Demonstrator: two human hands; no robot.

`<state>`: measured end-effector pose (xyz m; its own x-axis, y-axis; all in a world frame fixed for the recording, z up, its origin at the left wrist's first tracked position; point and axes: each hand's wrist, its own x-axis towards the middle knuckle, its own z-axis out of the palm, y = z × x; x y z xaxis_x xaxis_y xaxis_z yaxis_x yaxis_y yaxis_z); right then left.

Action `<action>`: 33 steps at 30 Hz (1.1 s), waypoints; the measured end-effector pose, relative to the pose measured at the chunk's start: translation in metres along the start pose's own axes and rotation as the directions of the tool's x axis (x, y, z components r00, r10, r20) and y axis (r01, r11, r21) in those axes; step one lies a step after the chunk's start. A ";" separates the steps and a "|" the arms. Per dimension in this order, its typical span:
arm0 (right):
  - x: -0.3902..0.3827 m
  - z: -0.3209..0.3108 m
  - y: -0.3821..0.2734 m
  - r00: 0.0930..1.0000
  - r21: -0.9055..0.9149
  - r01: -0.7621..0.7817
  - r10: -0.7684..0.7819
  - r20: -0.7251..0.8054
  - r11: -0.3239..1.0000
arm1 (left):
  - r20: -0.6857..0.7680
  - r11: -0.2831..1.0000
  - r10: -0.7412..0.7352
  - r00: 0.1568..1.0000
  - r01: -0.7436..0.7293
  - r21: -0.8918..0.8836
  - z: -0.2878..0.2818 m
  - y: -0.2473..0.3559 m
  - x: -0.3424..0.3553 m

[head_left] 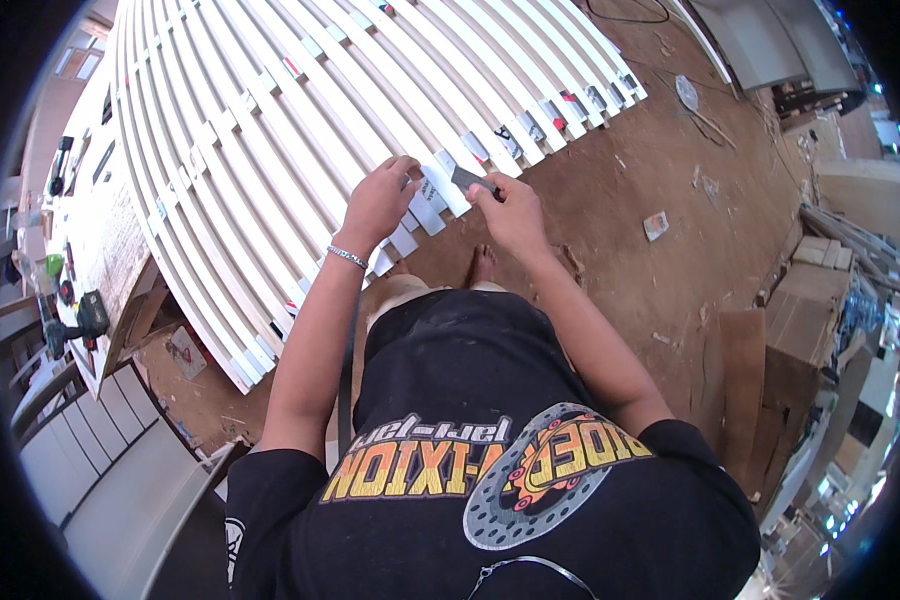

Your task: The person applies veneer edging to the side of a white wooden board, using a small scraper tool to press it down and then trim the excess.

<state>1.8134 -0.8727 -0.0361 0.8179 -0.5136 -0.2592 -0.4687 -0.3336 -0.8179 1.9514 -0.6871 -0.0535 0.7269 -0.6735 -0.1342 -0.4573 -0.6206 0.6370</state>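
Long white slats (pixel 300 130) lie side by side in a large rack in front of me, with small white, grey and red pieces set between them. Over the near slat ends is my left hand (pixel 378 203), its fingers curled and closed. What they pinch, if anything, is too small to make out. A flat dark grey piece (pixel 466 179) is held between the thumb and fingers of my right hand (pixel 511 212), its far end over a slat end. Short white pieces (pixel 425 208) stick out between the slats below my left hand.
At the left, a cordless drill (pixel 92 316) lies at the edge of a pale worktop (pixel 110 255). Scraps, a clear plastic bag (pixel 686 92) and a small packet (pixel 656 226) litter the brown floor. Cardboard boxes (pixel 808 310) and stacked boards stand at the right.
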 end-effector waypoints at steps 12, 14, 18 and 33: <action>-0.008 0.062 -0.007 0.966 -0.228 0.178 -0.214 -0.146 0.957 | 0.123 0.988 0.144 0.982 -0.150 0.036 -0.013 -0.017 0.003; -0.006 0.067 -0.013 0.951 -0.266 0.211 -0.260 -0.165 0.941 | 0.124 0.989 0.139 0.983 -0.144 0.037 -0.014 -0.018 0.005; -0.008 0.074 -0.019 0.942 -0.400 0.226 -0.304 -0.142 0.888 | 0.122 0.992 0.119 0.985 -0.123 0.026 -0.015 -0.021 0.005; -0.006 0.055 -0.036 0.986 -0.426 0.142 -0.166 -0.019 0.894 | 0.073 0.994 0.090 0.993 -0.084 -0.074 -0.006 -0.027 0.004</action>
<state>1.8435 -0.8136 -0.0336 0.8779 -0.4661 -0.1095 -0.4443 -0.7079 -0.5491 1.9696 -0.6703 -0.0671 0.6437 -0.7539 -0.1316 -0.4774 -0.5300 0.7008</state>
